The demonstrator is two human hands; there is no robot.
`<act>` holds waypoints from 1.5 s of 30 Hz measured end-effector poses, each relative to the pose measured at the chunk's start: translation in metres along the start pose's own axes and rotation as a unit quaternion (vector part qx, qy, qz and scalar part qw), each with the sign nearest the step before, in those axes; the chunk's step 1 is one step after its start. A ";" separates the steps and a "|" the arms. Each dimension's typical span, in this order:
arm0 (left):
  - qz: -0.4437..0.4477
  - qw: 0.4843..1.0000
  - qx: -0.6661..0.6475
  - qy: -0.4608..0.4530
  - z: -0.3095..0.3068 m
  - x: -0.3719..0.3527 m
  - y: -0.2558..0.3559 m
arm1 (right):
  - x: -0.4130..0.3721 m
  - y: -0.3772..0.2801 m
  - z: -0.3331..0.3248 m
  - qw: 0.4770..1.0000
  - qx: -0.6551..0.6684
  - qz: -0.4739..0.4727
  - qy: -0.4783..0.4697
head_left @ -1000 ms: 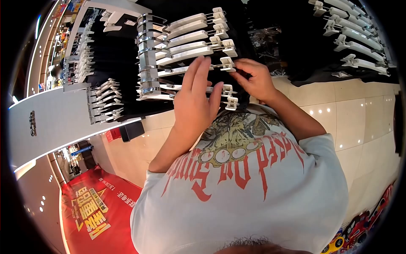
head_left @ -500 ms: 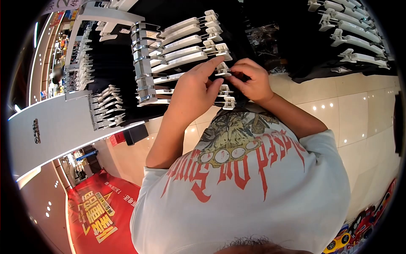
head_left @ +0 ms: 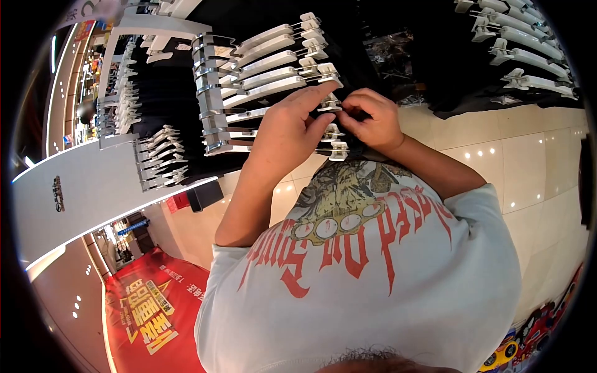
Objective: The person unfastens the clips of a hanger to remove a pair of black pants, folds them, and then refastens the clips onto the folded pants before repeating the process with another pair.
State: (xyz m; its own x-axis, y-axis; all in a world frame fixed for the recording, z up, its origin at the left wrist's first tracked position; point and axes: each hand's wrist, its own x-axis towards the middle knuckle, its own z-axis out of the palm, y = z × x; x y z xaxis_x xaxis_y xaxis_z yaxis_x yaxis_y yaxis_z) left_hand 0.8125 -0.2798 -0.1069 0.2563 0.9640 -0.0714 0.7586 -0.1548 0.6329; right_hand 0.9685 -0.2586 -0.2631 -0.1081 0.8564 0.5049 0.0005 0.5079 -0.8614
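White clip hangers (head_left: 267,62) hang in a row from a metal rail (head_left: 213,112), holding black garments (head_left: 348,56). My left hand (head_left: 289,127) reaches over the near hangers. Its fingers and thumb close round a white hanger clip (head_left: 329,104), fingertips on the far side and thumb on the near side. Beside that clip, my right hand (head_left: 376,121) is closed in a pinch at the edge of the black cloth; its fingertips partly hide what they grip. Another hanger clip (head_left: 338,150) sits just nearer to my body.
More white hangers with black garments (head_left: 528,59) hang at the right. Further racked hangers (head_left: 163,155) stand at the left behind a white panel (head_left: 93,193). A red printed banner (head_left: 155,304) is at lower left. Tiled floor (head_left: 497,155) shows at the right.
Both hands stay at the same hanger clip, with only slight finger shifts. The view has moved a little.
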 end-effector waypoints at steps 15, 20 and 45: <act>0.033 0.998 0.049 0.007 0.002 0.000 -0.002 | 0.009 0.009 -0.006 0.997 -0.006 -0.072 -0.038; 0.058 0.997 0.050 0.024 0.005 0.000 -0.006 | 0.012 0.010 -0.010 0.996 -0.016 -0.069 -0.058; 0.213 0.920 0.262 0.201 0.026 -0.082 -0.054 | -0.049 -0.026 -0.007 0.995 0.083 0.049 0.008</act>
State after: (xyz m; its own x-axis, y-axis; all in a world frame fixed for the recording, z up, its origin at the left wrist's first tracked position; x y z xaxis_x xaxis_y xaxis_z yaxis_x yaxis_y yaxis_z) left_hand 0.7655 -0.3564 -0.1551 0.4348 0.7773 0.4546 0.8519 -0.5186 0.0720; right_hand 0.9808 -0.3127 -0.2651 -0.1004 0.9031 0.4176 -0.1534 0.4006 -0.9033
